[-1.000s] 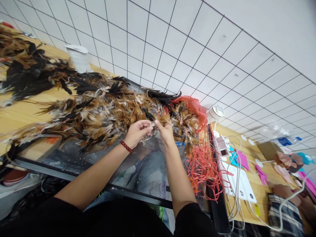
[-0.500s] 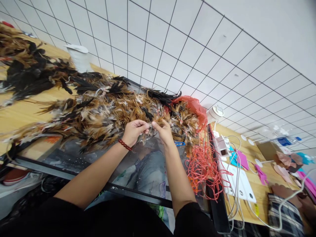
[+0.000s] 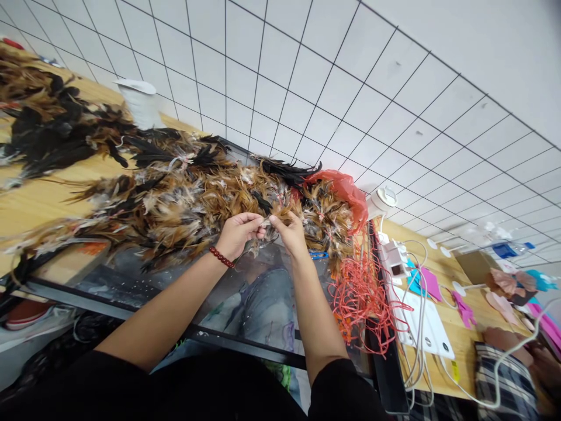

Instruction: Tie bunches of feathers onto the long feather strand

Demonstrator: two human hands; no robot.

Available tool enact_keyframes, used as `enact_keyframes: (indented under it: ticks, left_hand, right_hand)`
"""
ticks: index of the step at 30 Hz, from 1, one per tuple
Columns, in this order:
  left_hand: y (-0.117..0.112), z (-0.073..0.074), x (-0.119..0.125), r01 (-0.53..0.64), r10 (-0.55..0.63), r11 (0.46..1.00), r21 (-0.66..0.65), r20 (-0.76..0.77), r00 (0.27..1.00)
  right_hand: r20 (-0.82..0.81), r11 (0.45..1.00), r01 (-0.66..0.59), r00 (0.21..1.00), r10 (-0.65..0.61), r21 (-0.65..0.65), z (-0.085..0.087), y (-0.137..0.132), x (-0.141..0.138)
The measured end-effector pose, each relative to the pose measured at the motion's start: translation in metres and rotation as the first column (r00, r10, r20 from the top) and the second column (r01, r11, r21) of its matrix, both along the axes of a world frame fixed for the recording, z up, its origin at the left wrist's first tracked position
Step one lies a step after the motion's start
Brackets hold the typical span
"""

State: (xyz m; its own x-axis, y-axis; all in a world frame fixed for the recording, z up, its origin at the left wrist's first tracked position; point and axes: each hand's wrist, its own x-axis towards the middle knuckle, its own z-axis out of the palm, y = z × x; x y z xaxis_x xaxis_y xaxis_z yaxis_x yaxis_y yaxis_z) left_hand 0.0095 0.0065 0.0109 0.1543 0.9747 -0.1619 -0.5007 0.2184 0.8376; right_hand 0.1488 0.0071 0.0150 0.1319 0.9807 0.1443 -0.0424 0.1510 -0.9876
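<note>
My left hand, with a dark red bead bracelet at the wrist, is closed in a pinch. Its fingertips meet those of my right hand, which pinches too. Between them shows a small greyish feather, its exact shape mostly covered by the fingers. Just beyond lies a long heap of brown, white and black feathers, some tied in bunches. Under my forearms is a clear tabletop in a black frame, speckled with bits, and legs in jeans show through it.
Right of my hands lie a tangle of red cord, a blue clip-like item and a red plastic bag. Farther right are a white power strip with cables and another person's plaid sleeve. A white container stands back left.
Both hands stay nearly in place, still pinching together. The fingertips shift only slightly. At the far right, the other person's hands move a little.
</note>
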Motion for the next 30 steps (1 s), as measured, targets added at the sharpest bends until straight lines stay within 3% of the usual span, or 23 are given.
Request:
enact_keyframes:
  ticks: [5,8,10,12,14,16,19,22,24,27,30]
  left_hand:
    - [-0.003,0.004,0.002,0.006,-0.004,1.0,0.024,-0.047,0.999]
    - [-0.002,0.002,0.002,-0.058,0.065,0.996,0.066,-0.102,0.993]
    - [0.0,-0.001,0.002,-0.099,0.114,0.99,0.099,-0.162,0.98]
    - [0.002,-0.003,0.0,-0.123,0.151,0.983,0.136,-0.222,0.963]
    - [0.003,-0.004,-0.001,-0.12,0.162,0.978,0.168,-0.266,0.95]
    - [0.003,-0.002,-0.001,-0.11,0.165,0.974,0.197,-0.288,0.943]
    - [0.001,0.001,-0.002,-0.11,0.184,0.966,0.235,-0.32,0.929]
    - [0.001,0.001,-0.002,-0.091,0.182,0.959,0.27,-0.336,0.924]
    - [0.001,0.0,-0.002,-0.097,0.191,0.946,0.311,-0.29,0.938]
    - [0.002,-0.001,-0.002,-0.125,0.219,0.914,0.386,-0.212,0.952]
    - [0.001,0.0,-0.002,-0.051,0.148,0.907,0.419,-0.201,0.968]
  right_hand:
    - [0.054,0.999,0.031,0.998,-0.032,0.023,-0.005,0.003,0.0]
    - [0.231,0.998,0.061,0.971,-0.067,0.032,-0.003,0.001,0.003]
    - [0.467,0.976,0.171,0.858,-0.214,0.134,0.005,-0.003,0.005]
    - [0.678,0.942,0.168,0.659,-0.326,0.29,0.015,-0.01,0.006]
    - [0.826,0.943,-0.017,0.488,-0.283,0.333,0.025,-0.017,0.003]
    - [0.916,0.946,-0.211,0.367,-0.158,0.248,0.031,-0.023,-0.001]
    - [0.955,0.96,-0.251,0.293,-0.044,0.122,0.03,-0.024,-0.007]
    - [0.938,0.987,-0.149,0.347,-0.006,0.061,0.023,-0.02,-0.008]
    - [0.871,0.994,-0.104,0.492,0.012,0.045,0.017,-0.015,-0.008]
    - [0.604,0.995,-0.099,0.792,0.084,-0.009,0.01,-0.01,-0.008]
    - [0.291,0.985,-0.155,0.941,0.171,-0.076,0.007,-0.007,-0.01]
